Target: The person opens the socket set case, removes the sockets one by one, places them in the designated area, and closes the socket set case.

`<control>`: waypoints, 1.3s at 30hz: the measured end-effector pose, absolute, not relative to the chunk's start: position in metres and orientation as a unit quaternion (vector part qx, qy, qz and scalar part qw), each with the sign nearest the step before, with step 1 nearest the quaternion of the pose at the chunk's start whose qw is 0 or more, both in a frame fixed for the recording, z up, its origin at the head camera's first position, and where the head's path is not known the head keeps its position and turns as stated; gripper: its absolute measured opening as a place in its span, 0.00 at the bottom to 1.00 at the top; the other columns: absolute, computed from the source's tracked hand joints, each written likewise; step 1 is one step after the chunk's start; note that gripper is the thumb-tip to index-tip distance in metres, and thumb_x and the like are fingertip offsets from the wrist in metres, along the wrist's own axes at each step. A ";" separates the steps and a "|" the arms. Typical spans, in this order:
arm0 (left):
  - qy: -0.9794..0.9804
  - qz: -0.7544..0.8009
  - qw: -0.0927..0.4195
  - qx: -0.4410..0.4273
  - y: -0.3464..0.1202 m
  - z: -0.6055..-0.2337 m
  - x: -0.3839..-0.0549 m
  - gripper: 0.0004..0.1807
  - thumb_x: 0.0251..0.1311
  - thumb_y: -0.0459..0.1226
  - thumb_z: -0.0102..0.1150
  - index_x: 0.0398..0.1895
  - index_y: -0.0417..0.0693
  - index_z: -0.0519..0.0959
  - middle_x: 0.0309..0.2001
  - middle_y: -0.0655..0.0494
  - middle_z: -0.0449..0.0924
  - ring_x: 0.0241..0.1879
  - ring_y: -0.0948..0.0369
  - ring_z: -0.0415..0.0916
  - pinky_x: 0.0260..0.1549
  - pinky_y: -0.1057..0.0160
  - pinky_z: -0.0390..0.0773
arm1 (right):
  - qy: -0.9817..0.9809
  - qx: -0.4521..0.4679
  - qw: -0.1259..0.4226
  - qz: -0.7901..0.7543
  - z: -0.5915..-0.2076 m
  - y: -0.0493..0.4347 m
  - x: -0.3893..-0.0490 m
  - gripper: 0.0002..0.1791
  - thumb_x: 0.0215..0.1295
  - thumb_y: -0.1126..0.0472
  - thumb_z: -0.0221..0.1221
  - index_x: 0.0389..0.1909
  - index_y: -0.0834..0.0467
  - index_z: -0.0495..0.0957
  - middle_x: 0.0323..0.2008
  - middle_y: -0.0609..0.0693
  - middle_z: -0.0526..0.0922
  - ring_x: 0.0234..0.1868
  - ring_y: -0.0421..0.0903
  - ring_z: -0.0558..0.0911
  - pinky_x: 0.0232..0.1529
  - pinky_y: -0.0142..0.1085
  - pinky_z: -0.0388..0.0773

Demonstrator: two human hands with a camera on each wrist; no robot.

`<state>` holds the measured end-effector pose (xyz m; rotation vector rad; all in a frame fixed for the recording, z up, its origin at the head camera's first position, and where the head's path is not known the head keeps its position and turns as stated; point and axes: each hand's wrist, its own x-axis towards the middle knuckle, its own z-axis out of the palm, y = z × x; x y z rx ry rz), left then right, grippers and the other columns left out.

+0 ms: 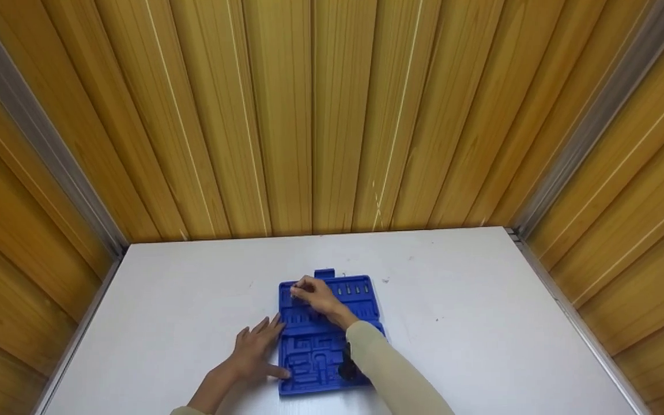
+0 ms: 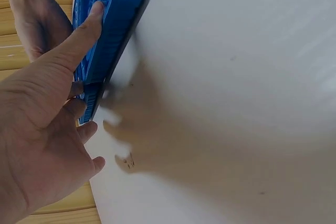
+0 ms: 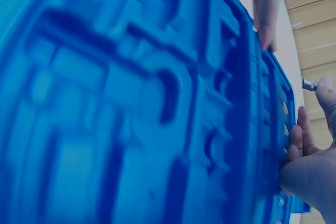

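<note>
An opened blue plastic tool case (image 1: pixel 309 391) lies on the white table, its moulded recesses facing up. Above the far half's left corner is my right hand (image 1: pixel 319 298), pinching a small metal bit (image 3: pixel 310 84) between thumb and fingertip. Several similar small bits (image 1: pixel 349 289) sit in a row to the right of that hand. Along the case's left side, my left hand (image 1: pixel 251 350) rests with fingers spread; its thumb (image 2: pixel 86 30) touches the near half's rim, and its fingertips reach the edge near the hinge.
Beneath the right sleeve (image 1: pixel 389 363) a black object (image 1: pixel 346 367) shows over the near half; I cannot tell what it is. The white table (image 1: pixel 193 288) extends around the case. Wood-patterned panels (image 1: pixel 309 144) enclose the back and sides.
</note>
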<state>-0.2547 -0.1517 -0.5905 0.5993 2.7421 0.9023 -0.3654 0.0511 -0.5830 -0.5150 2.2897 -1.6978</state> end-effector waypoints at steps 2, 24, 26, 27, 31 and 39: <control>0.925 0.312 0.099 0.194 -0.153 -0.590 -0.255 0.59 0.42 0.51 0.83 0.75 0.35 0.63 0.80 0.36 0.54 0.77 0.32 0.51 0.68 0.20 0.46 | 0.787 -0.171 0.111 -0.582 -0.577 0.058 -0.367 0.12 0.76 0.61 0.57 0.46 0.69 0.79 0.47 0.65 0.85 0.49 0.58 0.84 0.50 0.42 0.81; 0.924 0.315 0.104 0.190 -0.150 -0.587 -0.256 0.59 0.42 0.49 0.83 0.75 0.33 0.62 0.80 0.35 0.53 0.78 0.32 0.50 0.70 0.22 0.43 | 0.826 -0.080 0.103 -0.549 -0.544 0.181 -0.376 0.15 0.75 0.69 0.54 0.58 0.71 0.75 0.41 0.68 0.87 0.39 0.49 0.88 0.47 0.45 0.88; 0.923 0.320 0.102 0.188 -0.150 -0.588 -0.255 0.59 0.41 0.48 0.83 0.75 0.33 0.63 0.80 0.35 0.54 0.78 0.32 0.50 0.70 0.22 0.43 | 0.831 -0.080 0.102 -0.541 -0.544 0.188 -0.375 0.15 0.74 0.69 0.54 0.57 0.71 0.76 0.40 0.66 0.87 0.40 0.50 0.88 0.49 0.47 0.87; 0.923 0.322 0.101 0.188 -0.151 -0.588 -0.254 0.59 0.41 0.48 0.83 0.75 0.33 0.63 0.79 0.35 0.54 0.78 0.32 0.51 0.70 0.22 0.44 | 0.831 -0.085 0.101 -0.540 -0.545 0.192 -0.375 0.15 0.74 0.69 0.54 0.57 0.71 0.77 0.39 0.65 0.88 0.39 0.50 0.88 0.48 0.47 0.88; 0.923 0.321 0.100 0.186 -0.151 -0.588 -0.253 0.59 0.41 0.49 0.83 0.75 0.34 0.63 0.80 0.35 0.54 0.78 0.32 0.51 0.70 0.22 0.45 | 0.824 -0.110 0.102 -0.547 -0.547 0.205 -0.371 0.16 0.70 0.71 0.56 0.56 0.70 0.77 0.36 0.60 0.87 0.38 0.47 0.87 0.44 0.41 0.87; 0.924 0.317 0.090 0.196 -0.151 -0.588 -0.249 0.59 0.42 0.50 0.82 0.75 0.34 0.62 0.79 0.34 0.54 0.77 0.31 0.51 0.68 0.20 0.45 | 0.846 -0.096 0.110 -0.513 -0.559 0.220 -0.366 0.24 0.62 0.77 0.56 0.61 0.75 0.72 0.37 0.61 0.82 0.39 0.50 0.85 0.46 0.40 0.87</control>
